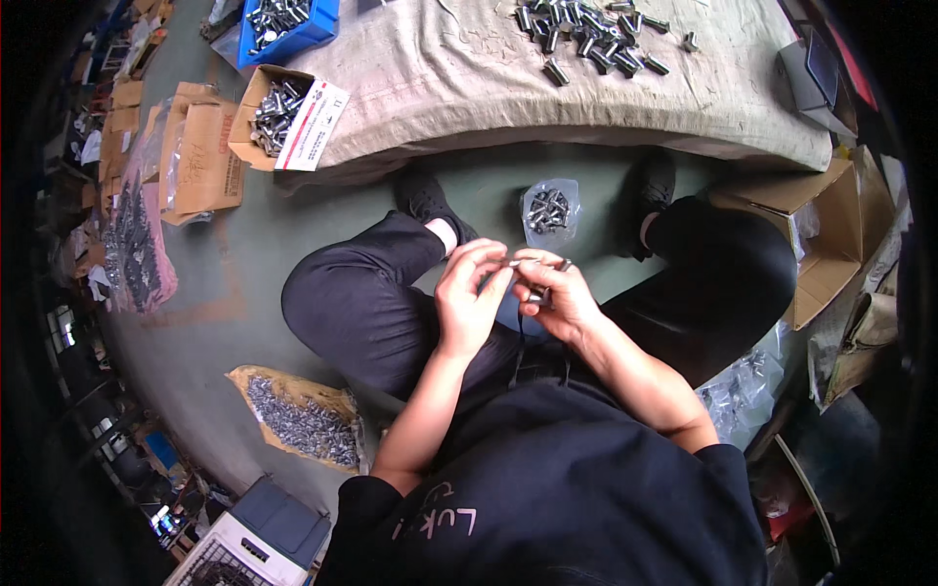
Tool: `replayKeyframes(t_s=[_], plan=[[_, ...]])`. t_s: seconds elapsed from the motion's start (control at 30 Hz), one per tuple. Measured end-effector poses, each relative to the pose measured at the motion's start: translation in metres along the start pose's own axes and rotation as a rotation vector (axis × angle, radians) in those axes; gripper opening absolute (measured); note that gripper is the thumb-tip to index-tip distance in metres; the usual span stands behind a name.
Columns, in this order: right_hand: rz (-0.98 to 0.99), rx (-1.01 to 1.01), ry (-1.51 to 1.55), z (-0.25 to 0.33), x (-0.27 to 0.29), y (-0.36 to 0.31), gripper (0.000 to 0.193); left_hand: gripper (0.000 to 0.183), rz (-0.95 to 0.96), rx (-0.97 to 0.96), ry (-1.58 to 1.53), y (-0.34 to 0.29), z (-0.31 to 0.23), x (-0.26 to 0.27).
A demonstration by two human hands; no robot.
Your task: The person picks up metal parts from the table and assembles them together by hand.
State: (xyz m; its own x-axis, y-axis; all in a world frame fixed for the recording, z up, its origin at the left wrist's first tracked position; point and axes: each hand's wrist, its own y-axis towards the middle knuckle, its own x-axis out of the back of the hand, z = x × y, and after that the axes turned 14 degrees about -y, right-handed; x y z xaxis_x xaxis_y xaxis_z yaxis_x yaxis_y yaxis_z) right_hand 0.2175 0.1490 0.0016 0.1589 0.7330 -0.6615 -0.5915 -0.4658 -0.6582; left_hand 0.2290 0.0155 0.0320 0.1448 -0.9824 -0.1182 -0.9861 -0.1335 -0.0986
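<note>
Both hands meet over my lap, fingertips close together. My left hand (467, 298) is closed in a pinch at a small pale piece (515, 262) between the hands; its kind is too small to make out. Curled fingers of my right hand (567, 303) pinch at the same spot and also hold small shiny metal cylinders (538, 295) against the palm. Just beyond the hands, a clear plastic container (562, 234) on the floor holds several similar metal parts (547, 209).
A cloth-covered table (420, 88) ahead bears a pile of metal cylinders (596, 34). Left stand a blue bin (327, 29) and a carton (249, 117) of parts. An open sack (239, 376) of small metal pieces lies lower left; an open cardboard box (831, 264) stands right.
</note>
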Motion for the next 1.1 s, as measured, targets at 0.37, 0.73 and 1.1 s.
replayKeyframes(t_s=[0.37,0.73,1.1], plan=[[-0.682,0.121,-1.485,0.035,0.057,0.087,0.016,0.029,-0.141,0.368,0.489,0.056,0.135,-0.021],[-0.654,-0.037,-1.25,0.041,0.057,0.101,0.049,0.008,-0.338,0.114,0.327,0.062,0.167,-0.017],[0.097,-0.055,-2.366,0.084,0.033,0.031,0.038,0.031,-0.275,0.135,0.37,0.066,0.141,-0.007]])
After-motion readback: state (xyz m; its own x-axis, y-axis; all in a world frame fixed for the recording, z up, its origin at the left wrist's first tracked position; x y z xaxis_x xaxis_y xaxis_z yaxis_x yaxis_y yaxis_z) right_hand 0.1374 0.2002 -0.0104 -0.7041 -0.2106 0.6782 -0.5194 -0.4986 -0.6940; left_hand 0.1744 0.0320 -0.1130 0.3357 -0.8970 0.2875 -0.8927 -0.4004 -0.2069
